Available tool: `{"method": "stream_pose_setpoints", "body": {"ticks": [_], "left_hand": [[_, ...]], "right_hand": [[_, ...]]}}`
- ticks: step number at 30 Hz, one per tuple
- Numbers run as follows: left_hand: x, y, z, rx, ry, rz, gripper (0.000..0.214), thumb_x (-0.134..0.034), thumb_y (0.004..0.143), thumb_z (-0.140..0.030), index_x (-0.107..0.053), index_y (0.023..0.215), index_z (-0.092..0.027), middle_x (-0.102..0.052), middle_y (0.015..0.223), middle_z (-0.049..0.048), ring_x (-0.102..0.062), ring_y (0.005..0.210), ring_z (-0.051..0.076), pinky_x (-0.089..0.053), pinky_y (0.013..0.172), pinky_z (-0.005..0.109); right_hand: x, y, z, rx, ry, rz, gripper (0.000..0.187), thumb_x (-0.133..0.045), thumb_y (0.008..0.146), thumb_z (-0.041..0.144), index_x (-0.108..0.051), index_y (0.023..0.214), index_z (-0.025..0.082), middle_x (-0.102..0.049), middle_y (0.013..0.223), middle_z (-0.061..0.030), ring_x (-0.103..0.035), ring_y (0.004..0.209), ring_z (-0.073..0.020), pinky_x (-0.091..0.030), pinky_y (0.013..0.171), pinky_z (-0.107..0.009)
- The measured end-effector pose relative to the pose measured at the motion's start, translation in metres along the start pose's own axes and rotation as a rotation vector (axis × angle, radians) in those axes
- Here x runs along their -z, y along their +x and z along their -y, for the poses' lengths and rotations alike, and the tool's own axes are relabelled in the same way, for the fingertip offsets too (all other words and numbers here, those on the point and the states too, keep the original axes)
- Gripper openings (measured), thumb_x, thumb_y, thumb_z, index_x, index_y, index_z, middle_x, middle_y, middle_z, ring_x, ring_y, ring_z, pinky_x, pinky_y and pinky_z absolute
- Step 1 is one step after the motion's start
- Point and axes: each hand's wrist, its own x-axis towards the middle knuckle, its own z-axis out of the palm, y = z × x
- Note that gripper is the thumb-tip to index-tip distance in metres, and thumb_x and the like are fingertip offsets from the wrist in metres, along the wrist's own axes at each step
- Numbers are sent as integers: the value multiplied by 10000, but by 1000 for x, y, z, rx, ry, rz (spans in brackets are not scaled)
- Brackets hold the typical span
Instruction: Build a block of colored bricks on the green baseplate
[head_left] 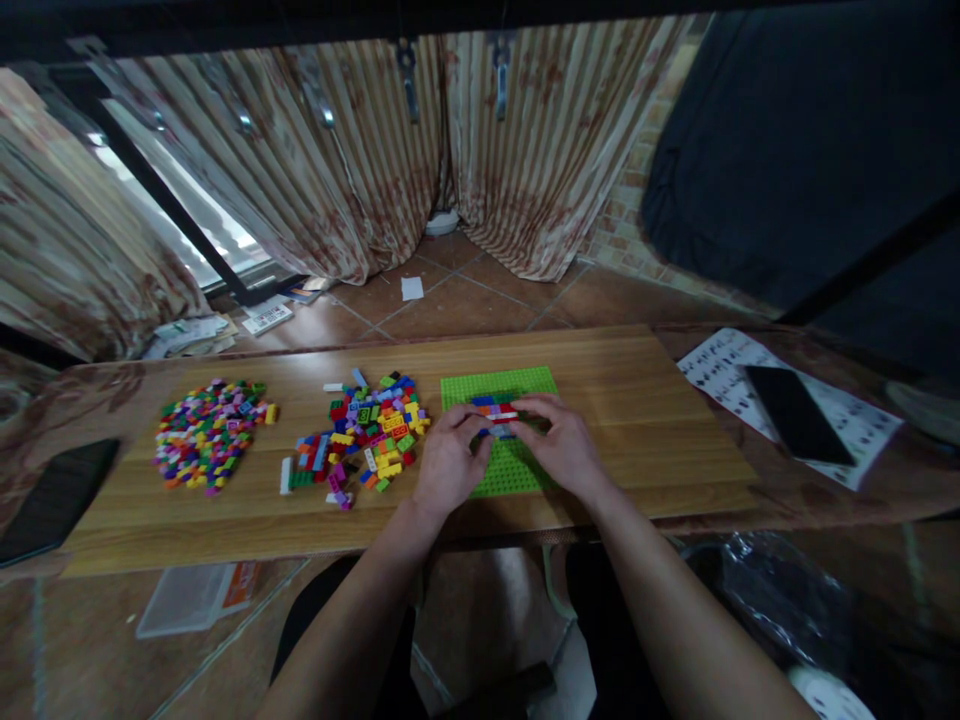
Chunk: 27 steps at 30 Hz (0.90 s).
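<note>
A green baseplate (517,480) lies on the wooden board, with a small build of toy bricks (489,402) in blue, orange and red on its middle. From the left, my left hand (454,455) bends its fingers against the build's near left side. My right hand (559,440) pinches at the right end of the build, thumb below and fingers above. Between the two hands a red and white brick piece (504,413) shows, and the fingertips of both touch its ends. Fingers cover parts of the build, so how the piece sits on it cannot be seen.
Left of the baseplate lies a loose pile of larger bricks (382,425), and farther left a heap of small bricks (206,435). A black phone (796,412) rests on a printed sheet (724,355) at right. A dark flat case (56,495) lies at far left.
</note>
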Motion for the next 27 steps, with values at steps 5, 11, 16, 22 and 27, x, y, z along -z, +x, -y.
{"method": "stream_pose_setpoints", "body": {"ticks": [5, 11, 16, 22, 27], "left_hand": [[-2, -1, 1, -12, -7, -12, 157, -598, 829, -140, -667, 952, -208, -638, 1042, 58, -615, 998, 193, -530, 910, 358], [-3, -1, 2, -32, -3, -41, 140, -610, 816, -129, -673, 922, -196, -641, 1023, 59, -629, 956, 184, -542, 876, 342], [-4, 0, 1, -37, 1, -58, 130, -625, 807, -134, -688, 902, -198, -648, 1013, 56, -639, 927, 173, -550, 848, 321], [-6, -2, 2, -23, 12, -72, 114, -619, 827, -160, -711, 879, -201, -659, 1016, 56, -644, 912, 168, -549, 827, 316], [-6, -3, 1, 21, 31, -51, 119, -610, 841, -177, -711, 896, -208, -656, 1066, 60, -645, 937, 174, -544, 852, 334]], "right_hand": [[-4, 1, 1, -93, -25, -23, 247, -624, 795, 309, -710, 990, 185, -662, 874, -57, -570, 648, -153, -492, 653, -326], [-11, 1, 2, -129, -37, -25, 229, -633, 760, 247, -709, 969, 188, -690, 908, -53, -578, 688, -151, -481, 697, -315], [-14, 2, 1, -163, -30, -48, 242, -649, 740, 232, -712, 969, 187, -710, 901, -50, -580, 674, -152, -483, 683, -310], [-17, 3, 4, -165, -42, -68, 226, -642, 740, 215, -716, 950, 183, -716, 905, -59, -594, 697, -157, -488, 698, -314], [-19, 4, 5, -211, -32, -72, 309, -666, 710, 201, -698, 1016, 168, -721, 881, -58, -595, 676, -153, -489, 683, -305]]}}
